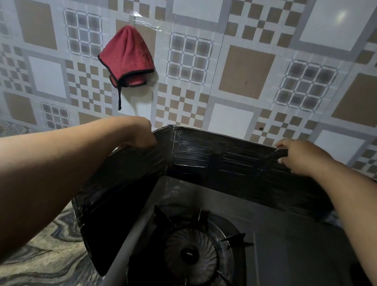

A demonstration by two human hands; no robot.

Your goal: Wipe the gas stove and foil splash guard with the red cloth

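Tiled wall: red cloth hanging; hands grip splash guard.

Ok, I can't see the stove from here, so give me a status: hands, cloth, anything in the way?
Both hands on foil splash guard top edge: left hand, right hand. Red cloth hanging on wall, untouched. Gas stove bare, nothing blocking.
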